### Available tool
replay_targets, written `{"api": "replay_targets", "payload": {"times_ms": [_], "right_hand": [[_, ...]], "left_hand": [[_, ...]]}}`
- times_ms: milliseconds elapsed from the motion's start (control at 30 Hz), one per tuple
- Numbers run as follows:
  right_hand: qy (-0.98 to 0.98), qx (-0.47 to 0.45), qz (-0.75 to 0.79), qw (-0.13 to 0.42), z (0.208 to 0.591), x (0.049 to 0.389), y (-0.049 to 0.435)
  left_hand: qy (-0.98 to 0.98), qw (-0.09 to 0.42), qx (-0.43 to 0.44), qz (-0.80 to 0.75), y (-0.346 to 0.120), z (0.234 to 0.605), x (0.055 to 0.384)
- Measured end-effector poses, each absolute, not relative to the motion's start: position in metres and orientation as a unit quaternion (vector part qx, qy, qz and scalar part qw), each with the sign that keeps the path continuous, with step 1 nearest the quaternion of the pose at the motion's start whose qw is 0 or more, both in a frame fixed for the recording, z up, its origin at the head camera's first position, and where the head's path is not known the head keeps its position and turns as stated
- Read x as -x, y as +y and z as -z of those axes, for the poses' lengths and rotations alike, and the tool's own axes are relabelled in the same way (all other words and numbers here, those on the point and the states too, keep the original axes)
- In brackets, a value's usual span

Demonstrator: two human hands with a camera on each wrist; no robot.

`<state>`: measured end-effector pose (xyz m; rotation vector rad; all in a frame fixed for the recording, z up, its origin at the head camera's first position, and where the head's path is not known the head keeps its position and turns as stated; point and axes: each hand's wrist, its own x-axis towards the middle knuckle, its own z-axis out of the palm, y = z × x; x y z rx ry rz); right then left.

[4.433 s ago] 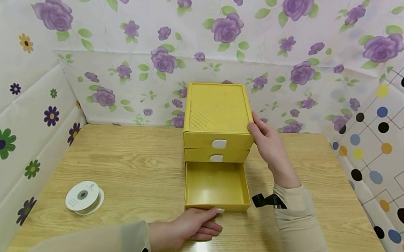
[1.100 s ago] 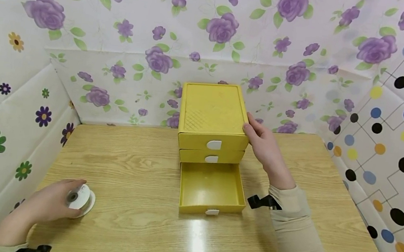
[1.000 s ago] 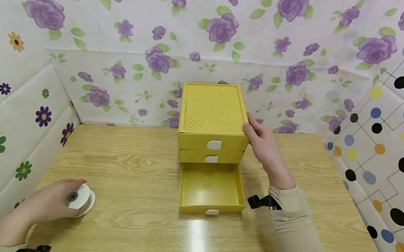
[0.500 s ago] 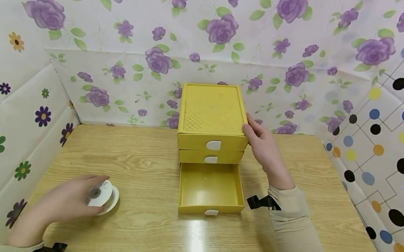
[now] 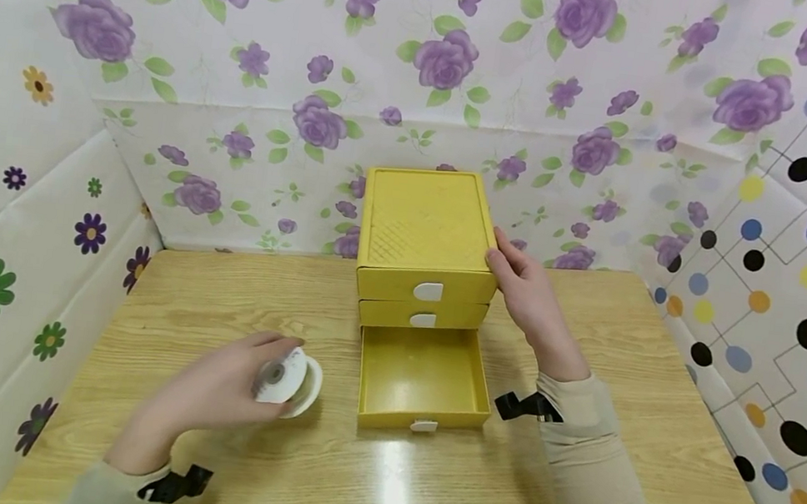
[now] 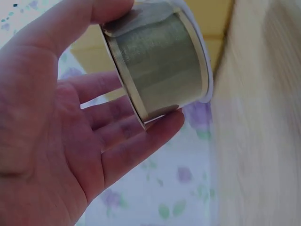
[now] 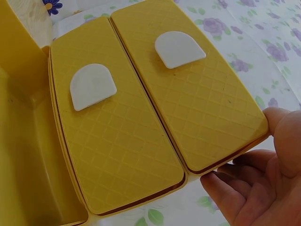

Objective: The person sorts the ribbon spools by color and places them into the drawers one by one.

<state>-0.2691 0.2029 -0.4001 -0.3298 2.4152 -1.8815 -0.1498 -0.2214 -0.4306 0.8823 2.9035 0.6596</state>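
Observation:
My left hand (image 5: 213, 384) grips a ribbon spool (image 5: 296, 386) with white end discs, left of the open drawer. In the left wrist view, sheer olive-green ribbon (image 6: 160, 61) is wound on it, held between thumb and fingertips. I cannot tell whether the spool touches the table. A yellow three-drawer box (image 5: 430, 222) stands against the back cloth. Its bottom drawer (image 5: 422, 372) is pulled out with nothing in it; the upper two are closed. My right hand (image 5: 530, 297) holds the box's upper right side, thumb at the top edge, fingers along the side.
White tabs (image 5: 429, 290) mark the drawer fronts. The wooden table (image 5: 254, 301) is bordered by a flowered cloth (image 5: 241, 97) behind, and patterned cloths at left and right (image 5: 801, 335). Black straps with small devices sit on both wrists.
My left hand left the pulled-out drawer's front, took hold of the spool at the table's left, and carried it right toward the drawer. The right hand stays on the box.

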Motion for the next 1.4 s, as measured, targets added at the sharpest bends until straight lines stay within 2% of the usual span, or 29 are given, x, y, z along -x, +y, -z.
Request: {"api": "replay_targets", "payload": {"times_ms": [300,667,1067,1400], "right_hand": [[0.783,0.106,0.612,0.03,0.401,0.27,0.203],[0.782,0.105,0.613,0.031,0.4,0.27,0.202],[0.781,0.11,0.614,0.022,0.402,0.269,0.201],[0.783,0.112,0.611,0.021,0.402,0.267,0.202]], "left_hand": [[0.902,0.032,-0.346,-0.257,-0.156,0.421,0.171],[0.89,0.088,-0.383,-0.231,-0.087,0.437,0.205],[0.898,0.13,-0.402,-0.122,-0.052,0.46,0.223],[0.898,0.106,-0.419,-0.087,-0.046,0.471,0.226]]}}
